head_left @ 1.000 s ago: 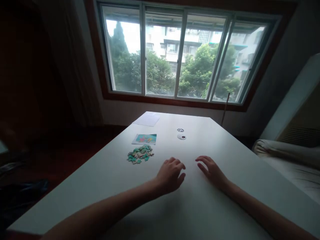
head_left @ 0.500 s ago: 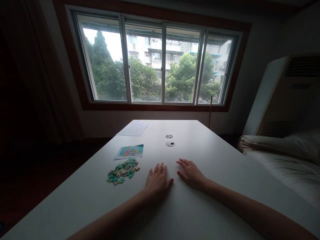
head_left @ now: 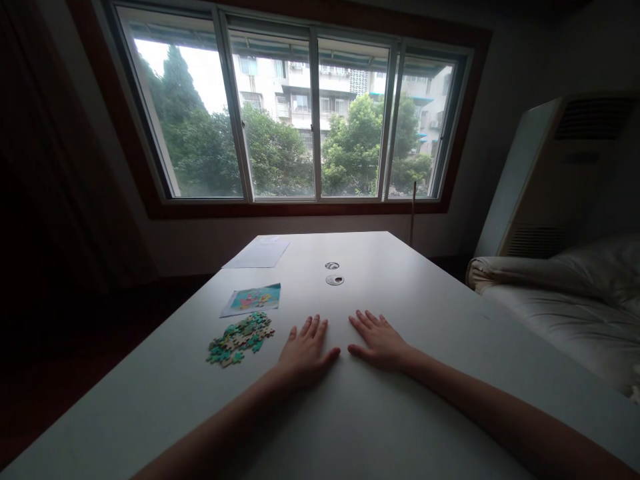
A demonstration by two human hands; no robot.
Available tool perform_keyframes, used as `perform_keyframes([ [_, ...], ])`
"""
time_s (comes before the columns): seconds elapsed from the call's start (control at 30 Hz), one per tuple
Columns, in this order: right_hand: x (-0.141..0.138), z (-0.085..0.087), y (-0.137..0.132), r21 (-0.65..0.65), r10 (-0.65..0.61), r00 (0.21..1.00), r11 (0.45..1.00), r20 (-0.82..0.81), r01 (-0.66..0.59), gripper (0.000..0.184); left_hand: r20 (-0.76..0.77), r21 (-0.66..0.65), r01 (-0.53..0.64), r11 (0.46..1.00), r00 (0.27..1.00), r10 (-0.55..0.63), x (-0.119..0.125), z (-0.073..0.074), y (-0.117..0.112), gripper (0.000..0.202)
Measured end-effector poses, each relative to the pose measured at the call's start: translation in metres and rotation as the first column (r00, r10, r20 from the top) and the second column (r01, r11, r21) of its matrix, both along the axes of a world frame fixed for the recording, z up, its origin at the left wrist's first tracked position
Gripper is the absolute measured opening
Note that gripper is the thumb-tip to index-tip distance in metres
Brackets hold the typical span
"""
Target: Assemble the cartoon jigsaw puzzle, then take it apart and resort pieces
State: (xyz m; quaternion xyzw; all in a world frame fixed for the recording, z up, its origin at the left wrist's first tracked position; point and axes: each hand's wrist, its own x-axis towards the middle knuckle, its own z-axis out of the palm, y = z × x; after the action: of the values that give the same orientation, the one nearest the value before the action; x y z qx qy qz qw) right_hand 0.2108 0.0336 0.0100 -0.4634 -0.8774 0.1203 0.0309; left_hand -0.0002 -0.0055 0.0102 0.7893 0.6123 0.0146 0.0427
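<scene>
My left hand lies flat on the white table, its fingers spread and holding nothing. Beside it, my right hand also rests palm down with fingers apart; a small gap separates the two thumbs. To the left of my left hand is a loose heap of jigsaw puzzle pieces, some green patterned and some bare tan. Just behind the heap lies a small colourful picture sheet with a blue ground and pinkish and yellow figures. Neither hand touches the pieces or the sheet.
White paper lies at the table's far left. Two round inserts are in the table's middle, beyond my hands. A cushioned sofa and a tall floor-standing unit stand at the right. A wide window is ahead.
The camera view has shifted slightly. Both hands have settled flatter on the table, with the right hand's fingers more spread out. The puzzle pieces and the sheet have stayed in place.
</scene>
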Motion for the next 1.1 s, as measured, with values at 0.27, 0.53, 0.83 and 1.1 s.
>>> perform_keyframes([
  [0.27,0.0022,-0.0032,0.0004,0.022,-0.02,1.0,1.0,0.0,0.02,0.08,-0.006,-0.022,0.015,1.0,1.0,-0.015,0.0031,0.0053,-0.0053,0.079],
  [0.53,0.0032,-0.0033,0.0011,0.023,-0.035,0.999,0.999,-0.003,0.035,0.077,-0.018,-0.013,0.004,1.0,1.0,-0.004,0.0048,0.0027,-0.004,0.076],
  [0.83,-0.0005,0.0016,-0.0009,0.001,-0.048,0.999,0.999,0.021,0.048,0.08,-0.006,0.005,0.01,1.0,1.0,-0.01,0.0023,-0.0021,-0.0024,0.074],
  [1.1,-0.0001,-0.0004,-0.0018,0.008,-0.05,0.999,0.999,0.022,0.05,0.079,0.001,0.002,0.016,1.0,1.0,-0.016,0.0009,-0.0037,-0.003,0.076],
])
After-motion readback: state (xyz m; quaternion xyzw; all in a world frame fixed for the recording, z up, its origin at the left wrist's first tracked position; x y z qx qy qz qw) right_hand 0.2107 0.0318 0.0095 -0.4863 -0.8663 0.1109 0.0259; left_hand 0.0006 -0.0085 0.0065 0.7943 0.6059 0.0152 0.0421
